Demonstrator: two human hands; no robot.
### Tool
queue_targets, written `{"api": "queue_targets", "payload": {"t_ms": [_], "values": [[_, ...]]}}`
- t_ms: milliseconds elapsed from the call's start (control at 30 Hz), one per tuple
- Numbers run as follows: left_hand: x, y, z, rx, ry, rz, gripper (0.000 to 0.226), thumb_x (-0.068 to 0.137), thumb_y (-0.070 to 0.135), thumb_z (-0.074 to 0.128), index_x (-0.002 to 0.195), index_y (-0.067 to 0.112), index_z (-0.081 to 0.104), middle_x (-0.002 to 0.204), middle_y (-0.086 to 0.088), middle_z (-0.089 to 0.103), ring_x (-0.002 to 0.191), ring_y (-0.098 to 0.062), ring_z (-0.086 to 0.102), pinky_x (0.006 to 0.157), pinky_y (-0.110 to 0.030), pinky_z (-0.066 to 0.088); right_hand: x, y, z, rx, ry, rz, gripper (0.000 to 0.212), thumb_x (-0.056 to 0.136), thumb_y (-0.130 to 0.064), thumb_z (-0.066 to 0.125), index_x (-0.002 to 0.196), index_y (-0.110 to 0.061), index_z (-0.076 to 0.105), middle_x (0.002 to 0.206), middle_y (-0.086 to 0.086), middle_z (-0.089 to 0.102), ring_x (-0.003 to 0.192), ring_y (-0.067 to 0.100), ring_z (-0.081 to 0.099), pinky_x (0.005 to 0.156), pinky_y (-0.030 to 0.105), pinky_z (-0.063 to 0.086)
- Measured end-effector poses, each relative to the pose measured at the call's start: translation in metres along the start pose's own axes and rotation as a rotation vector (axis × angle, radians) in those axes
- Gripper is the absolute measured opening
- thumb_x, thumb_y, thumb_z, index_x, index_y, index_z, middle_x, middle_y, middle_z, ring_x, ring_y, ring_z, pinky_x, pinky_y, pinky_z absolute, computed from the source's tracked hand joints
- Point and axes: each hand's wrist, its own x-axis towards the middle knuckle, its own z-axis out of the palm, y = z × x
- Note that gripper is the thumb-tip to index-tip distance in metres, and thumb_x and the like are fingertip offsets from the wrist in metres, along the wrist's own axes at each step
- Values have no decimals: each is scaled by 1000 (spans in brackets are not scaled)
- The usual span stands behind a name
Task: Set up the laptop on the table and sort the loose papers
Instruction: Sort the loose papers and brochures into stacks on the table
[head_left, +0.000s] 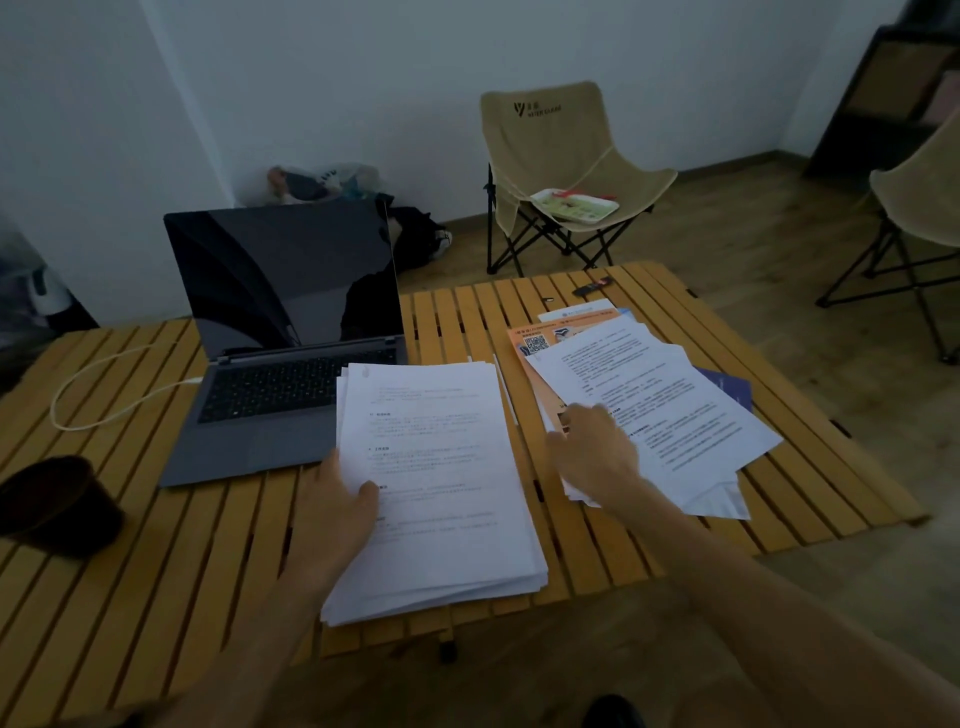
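Papers sit in two heaps right of the laptop (280, 332): your left hand (337, 499) pins the neat stack (441, 483), thumb curled over its edge, while your right hand (592, 452) presses flat on the loose pile (654, 405). Drag carelessly and sheets may slide off the surface (130, 545).

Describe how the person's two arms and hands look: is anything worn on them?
Both forearms are bare up to the frame edge: no sleeves show. The left hand and the right hand wear no gloves, and no watch, ring or bracelet is visible in this dim picture.
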Motion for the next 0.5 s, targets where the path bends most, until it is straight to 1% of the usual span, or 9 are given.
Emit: {"api": "queue_targets", "payload": {"t_ms": [33, 67, 133, 200, 267, 333, 400, 500], "values": [[-1, -1, 0, 15, 8, -6, 54, 90, 22, 54, 142, 22, 40, 127, 3, 57, 113, -17, 57, 95, -36, 49, 8, 5, -7, -81, 36, 29, 28, 94, -26, 56, 119, -14, 52, 119, 9, 51, 95, 23, 56, 78, 37, 51], [-1, -3, 1, 34, 20, -3, 57, 89, 26, 53, 144, 24, 37, 128, 4, 54, 114, -17, 55, 97, -39, 48, 16, 12, -11, -172, 28, 55, 33, 92, -27, 59, 121, -13, 49, 122, 11, 49, 97, 23, 54, 81, 38, 50], [-5, -4, 3, 81, 41, -8, 62, 90, 31, 51, 147, 28, 29, 129, 2, 50, 115, -19, 52, 100, -44, 47, 28, 21, -15, -345, -59, 76, 42, 89, -32, 65, 122, -13, 47, 120, 11, 52, 97, 22, 52, 87, 37, 47], [-7, -3, 4, 105, 49, -9, 64, 88, 36, 49, 148, 29, 27, 131, -3, 49, 115, -23, 52, 100, -48, 47, 36, 26, -17, -493, -152, 33, 42, 89, -37, 65, 121, -15, 50, 116, 8, 57, 100, 21, 56, 91, 37, 47], [-8, -2, 5, 103, 51, -24, 63, 91, 33, 51, 149, 26, 27, 132, -6, 48, 115, -24, 51, 99, -47, 47, 43, 27, -18, -598, -233, -12, 40, 89, -37, 65, 121, -17, 51, 116, 6, 59, 108, 23, 58, 95, 38, 46], [-8, -1, 5, 119, 67, -22, 63, 92, 30, 52, 149, 23, 26, 135, -7, 48, 116, -25, 51, 99, -46, 47, 47, 25, -20, -676, -301, -34, 41, 88, -34, 69, 121, -17, 51, 115, 4, 60, 110, 22, 57, 98, 39, 45], [-9, -1, 4, 133, 69, -8, 64, 90, 35, 50, 148, 24, 26, 134, -8, 50, 114, -25, 53, 98, -48, 48, 47, 26, -19, -722, -305, -50, 39, 87, -30, 70, 119, -17, 51, 113, 3, 60, 108, 21, 57, 99, 38, 44], [-9, 4, 2, 144, 37, -45, 64, 91, 35, 50, 149, 22, 26, 135, -8, 50, 114, -26, 55, 96, -46, 50, 44, 31, -16, -694, -207, -66, 28, 91, -28, 63, 115, -17, 53, 107, 2, 60, 103, 19, 58, 96, 35, 46]]}}
